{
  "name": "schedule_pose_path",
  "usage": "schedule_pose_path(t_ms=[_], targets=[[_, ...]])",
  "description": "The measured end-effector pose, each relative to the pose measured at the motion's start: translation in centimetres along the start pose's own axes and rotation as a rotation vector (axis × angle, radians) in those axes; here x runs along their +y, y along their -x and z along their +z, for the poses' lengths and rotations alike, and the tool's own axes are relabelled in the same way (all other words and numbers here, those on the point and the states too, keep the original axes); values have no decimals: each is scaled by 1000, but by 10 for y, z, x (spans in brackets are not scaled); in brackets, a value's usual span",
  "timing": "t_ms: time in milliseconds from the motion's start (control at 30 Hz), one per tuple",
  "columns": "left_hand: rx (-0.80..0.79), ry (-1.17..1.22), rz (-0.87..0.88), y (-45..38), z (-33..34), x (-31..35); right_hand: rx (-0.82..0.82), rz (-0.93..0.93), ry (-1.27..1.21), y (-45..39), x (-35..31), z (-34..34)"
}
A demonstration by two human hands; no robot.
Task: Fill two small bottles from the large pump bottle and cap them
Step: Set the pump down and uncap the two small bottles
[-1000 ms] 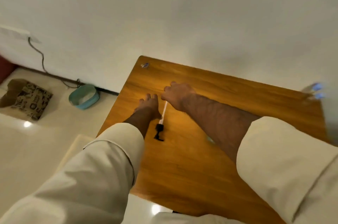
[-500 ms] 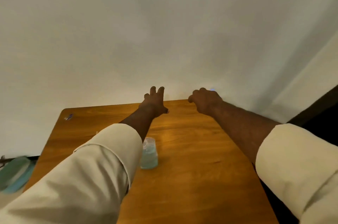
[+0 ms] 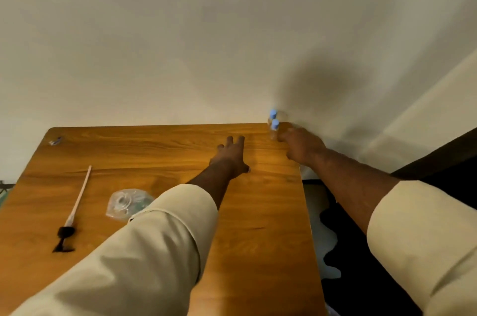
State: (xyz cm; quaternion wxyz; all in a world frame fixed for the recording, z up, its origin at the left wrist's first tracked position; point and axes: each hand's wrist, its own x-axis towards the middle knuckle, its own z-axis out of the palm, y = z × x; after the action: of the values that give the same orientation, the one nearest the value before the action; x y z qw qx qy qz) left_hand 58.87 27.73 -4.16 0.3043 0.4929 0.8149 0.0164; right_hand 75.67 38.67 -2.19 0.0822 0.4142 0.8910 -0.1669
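Currently the right hand reaches the two small clear blue-capped bottles at the wooden table's far corner; contact cannot be told. The left hand lies flat, fingers extended, holding nothing. Next: grasp and uncap.

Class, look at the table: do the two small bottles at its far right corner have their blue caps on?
Yes, both small bottles show blue caps on top, standing by the wall just beyond the right hand.

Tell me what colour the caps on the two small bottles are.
Light blue caps on both small bottles, at the table's far right corner, head view.
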Motion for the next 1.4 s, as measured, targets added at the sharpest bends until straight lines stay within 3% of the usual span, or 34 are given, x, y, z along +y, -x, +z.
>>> schedule_pose_path(t_ms=[467,700,867,1200,1400], targets=[[-135,75,-26,-80,53,-24,7,13,-31,-100,20,44],[-86,151,-49,-84,59,-33,151,26,-119,-114,22,57],[113,349,-22,-48,60,-37,130,-104,-193,-76,-11,46],[493,718,60,122,63,-54,-22,-366,-77,74,-128,3],[519,775,203,183,48,-81,6,-528,-31,125,-178,-11]])
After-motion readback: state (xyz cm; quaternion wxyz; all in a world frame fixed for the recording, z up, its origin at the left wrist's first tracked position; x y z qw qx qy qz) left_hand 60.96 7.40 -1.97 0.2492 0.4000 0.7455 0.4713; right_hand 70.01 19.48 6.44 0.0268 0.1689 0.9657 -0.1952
